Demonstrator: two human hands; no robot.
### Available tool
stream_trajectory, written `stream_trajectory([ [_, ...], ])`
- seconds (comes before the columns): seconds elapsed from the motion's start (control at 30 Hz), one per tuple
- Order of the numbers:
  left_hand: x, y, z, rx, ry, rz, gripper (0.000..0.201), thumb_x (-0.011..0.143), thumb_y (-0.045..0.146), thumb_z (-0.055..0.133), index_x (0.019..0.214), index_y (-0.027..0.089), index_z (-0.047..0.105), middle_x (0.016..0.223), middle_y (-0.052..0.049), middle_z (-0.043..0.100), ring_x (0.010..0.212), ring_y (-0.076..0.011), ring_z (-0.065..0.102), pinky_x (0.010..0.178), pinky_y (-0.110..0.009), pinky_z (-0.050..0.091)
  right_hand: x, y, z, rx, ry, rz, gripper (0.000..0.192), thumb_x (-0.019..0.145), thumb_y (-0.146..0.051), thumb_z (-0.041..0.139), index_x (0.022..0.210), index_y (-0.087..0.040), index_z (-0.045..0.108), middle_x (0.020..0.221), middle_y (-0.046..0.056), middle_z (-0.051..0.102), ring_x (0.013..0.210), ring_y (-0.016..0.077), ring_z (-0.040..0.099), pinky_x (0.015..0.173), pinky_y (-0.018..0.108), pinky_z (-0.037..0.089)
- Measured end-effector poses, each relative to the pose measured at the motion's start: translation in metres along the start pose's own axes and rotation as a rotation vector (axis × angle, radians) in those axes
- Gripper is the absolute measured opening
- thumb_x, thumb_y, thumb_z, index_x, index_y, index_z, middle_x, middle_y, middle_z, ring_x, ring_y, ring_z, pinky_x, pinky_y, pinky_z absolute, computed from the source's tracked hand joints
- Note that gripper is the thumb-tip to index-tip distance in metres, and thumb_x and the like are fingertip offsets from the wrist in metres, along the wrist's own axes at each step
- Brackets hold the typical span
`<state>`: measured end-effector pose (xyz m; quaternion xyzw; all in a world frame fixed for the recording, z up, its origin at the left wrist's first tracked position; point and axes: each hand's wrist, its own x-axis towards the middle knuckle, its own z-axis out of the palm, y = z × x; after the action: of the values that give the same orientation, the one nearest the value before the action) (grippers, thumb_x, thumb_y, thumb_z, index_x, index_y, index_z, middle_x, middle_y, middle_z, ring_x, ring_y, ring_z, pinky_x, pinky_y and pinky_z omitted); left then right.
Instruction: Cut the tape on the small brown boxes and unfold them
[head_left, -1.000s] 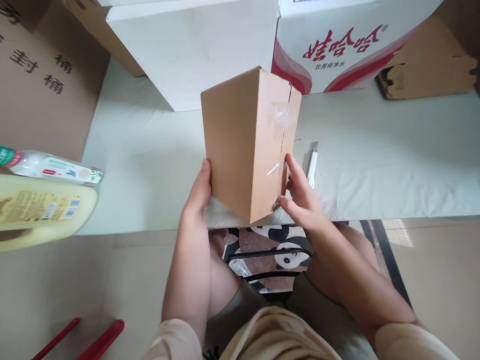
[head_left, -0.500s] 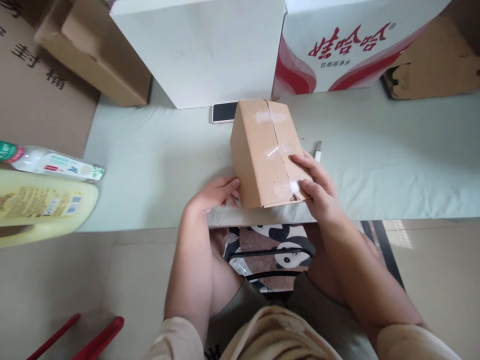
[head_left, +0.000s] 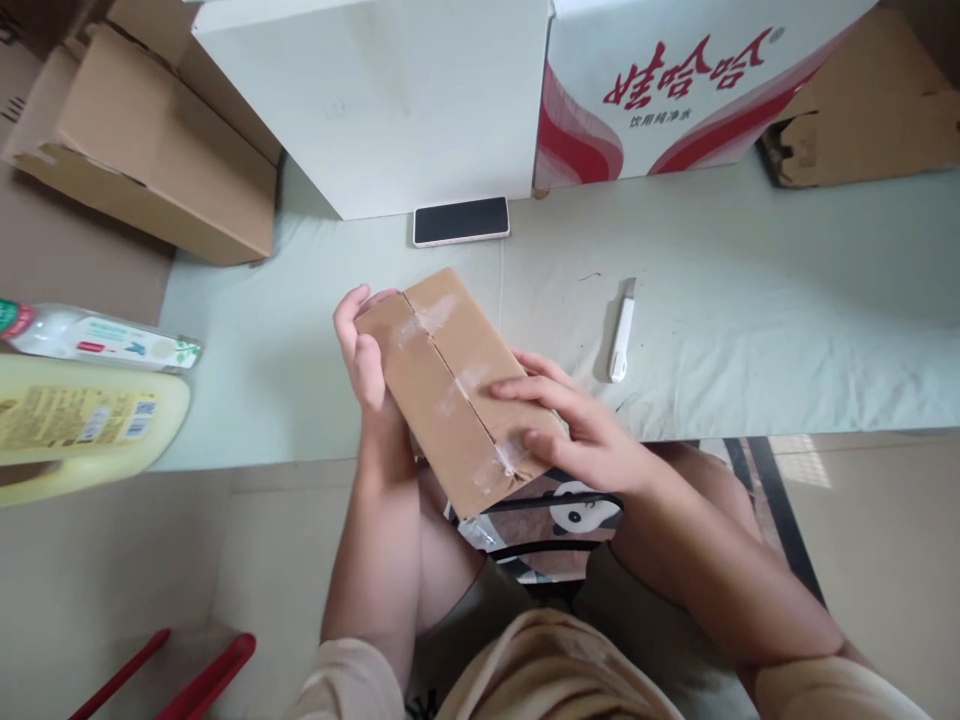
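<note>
A small brown cardboard box [head_left: 442,400] is tilted between my two hands, its near end past the table's front edge. Along its top face runs a seam with several patches of clear tape. My left hand [head_left: 364,345] wraps round the far left corner, thumb on the side and some fingers hidden behind. Against the right side and top, my right hand [head_left: 574,420] grips with its fingers near the taped seam. To the right of it a white utility knife [head_left: 622,332] lies on the cloth, blade pointing away from me.
A phone [head_left: 461,221] lies before a large white carton [head_left: 375,110] and a red-and-white printed carton [head_left: 660,100]. Brown boxes [head_left: 165,150] stand at the left. A clear bottle [head_left: 112,335] and a yellow jug [head_left: 90,420] are at the left edge of the cloth-covered table [head_left: 787,330].
The box has come nearer to me and left, turning so its far end points left. My left hand has moved from its near left side to the far corner. Phone and knife are now uncovered.
</note>
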<state>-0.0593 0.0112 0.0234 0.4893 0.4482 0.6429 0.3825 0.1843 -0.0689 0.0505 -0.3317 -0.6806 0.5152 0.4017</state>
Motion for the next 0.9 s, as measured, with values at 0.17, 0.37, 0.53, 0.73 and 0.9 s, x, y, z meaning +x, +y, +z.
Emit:
stream_trajectory([
  [0.17, -0.001, 0.013, 0.013, -0.097, 0.086, 0.050, 0.032, 0.086, 0.049, 0.072, 0.109, 0.027, 0.068, 0.100, -0.004, 0.068, 0.084, -0.0189, 0.061, 0.076, -0.034, 0.049, 0.000, 0.001, -0.003, -0.050, 0.009, -0.023, 0.044, 0.104, -0.048, 0.056, 0.145, -0.035, 0.061, 0.158, 0.007, 0.056, 0.159, 0.0263, 0.040, 0.126, 0.050, 0.043],
  [0.37, 0.003, 0.010, 0.016, -0.072, 0.127, 0.039, 0.027, 0.087, 0.049, 0.066, 0.097, 0.025, 0.069, 0.095, -0.004, 0.068, 0.080, -0.0203, 0.060, 0.071, -0.035, 0.044, -0.008, 0.013, -0.029, -0.558, 0.438, 0.252, 0.047, 0.102, -0.050, 0.048, 0.133, -0.022, 0.069, 0.138, 0.016, 0.067, 0.126, 0.0317, 0.066, 0.107, 0.054, 0.055],
  [0.53, 0.001, 0.002, 0.019, -0.062, 0.115, 0.036, 0.028, 0.091, 0.054, 0.061, 0.103, 0.029, 0.065, 0.093, -0.002, 0.069, 0.079, -0.0206, 0.063, 0.070, -0.035, 0.046, -0.012, 0.020, -0.044, -1.003, 0.479, 0.710, 0.062, 0.092, -0.044, 0.056, 0.148, -0.019, 0.060, 0.146, 0.025, 0.056, 0.127, 0.0426, 0.062, 0.101, 0.057, 0.053],
  [0.73, -0.001, 0.000, 0.020, -0.156, 0.096, -0.008, 0.032, 0.089, 0.052, 0.063, 0.105, 0.025, 0.064, 0.090, -0.004, 0.069, 0.075, -0.0182, 0.062, 0.066, -0.032, 0.047, -0.007, 0.020, -0.046, -0.978, 0.283, 0.906, 0.028, 0.090, -0.039, 0.055, 0.109, -0.022, 0.067, 0.098, 0.011, 0.070, 0.084, 0.0265, 0.064, 0.070, 0.037, 0.042],
  [0.9, -0.004, -0.006, 0.019, -0.062, 0.095, -0.004, 0.036, 0.088, 0.055, 0.064, 0.106, 0.025, 0.065, 0.090, -0.003, 0.066, 0.072, -0.0164, 0.057, 0.063, -0.029, 0.044, 0.004, 0.022, -0.043, -0.371, 0.592, 0.617, 0.022, 0.075, -0.030, 0.055, 0.096, -0.023, 0.058, 0.073, -0.002, 0.055, 0.056, 0.0122, 0.045, 0.056, 0.029, 0.033],
])
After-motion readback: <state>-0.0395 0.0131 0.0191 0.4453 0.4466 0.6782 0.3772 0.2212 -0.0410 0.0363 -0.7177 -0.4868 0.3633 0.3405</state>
